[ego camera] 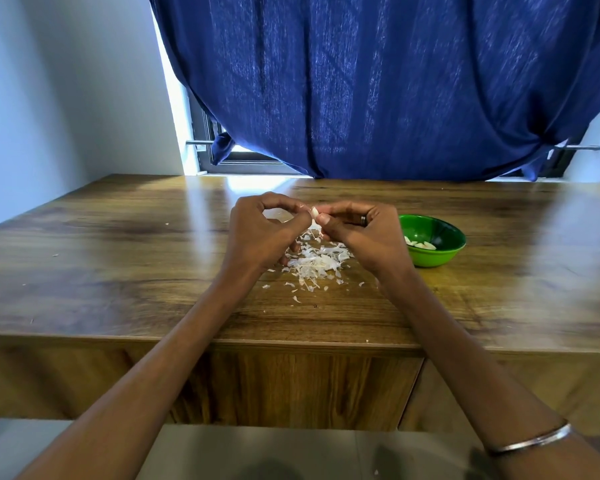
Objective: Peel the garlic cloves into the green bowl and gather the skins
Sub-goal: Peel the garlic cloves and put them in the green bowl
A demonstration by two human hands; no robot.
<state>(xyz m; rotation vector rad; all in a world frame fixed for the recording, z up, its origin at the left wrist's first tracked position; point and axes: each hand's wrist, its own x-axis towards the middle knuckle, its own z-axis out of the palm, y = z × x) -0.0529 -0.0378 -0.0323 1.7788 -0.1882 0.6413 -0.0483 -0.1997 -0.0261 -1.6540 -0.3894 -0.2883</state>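
Near the middle of the frame, both hands meet above a wooden table and share one garlic clove. The left hand pinches the clove between thumb and forefinger, the two forming a ring with the other fingers curled below. The right hand pinches the same clove from the other side, its thumb and forefinger tips pressed against it, and a ring shows on one finger. A thin strip of skin hangs down from the clove between the two hands. Directly below, on the tabletop, lies a loose pile of white skins, with smaller flakes scattered toward the lower edge of the table. A green bowl stands on the table just right of the right hand, partly hidden by it, and holds several peeled cloves. A metal bangle circles the right wrist in the lower right of the frame. A dark blue curtain fills the upper part, hanging over a window behind the table.
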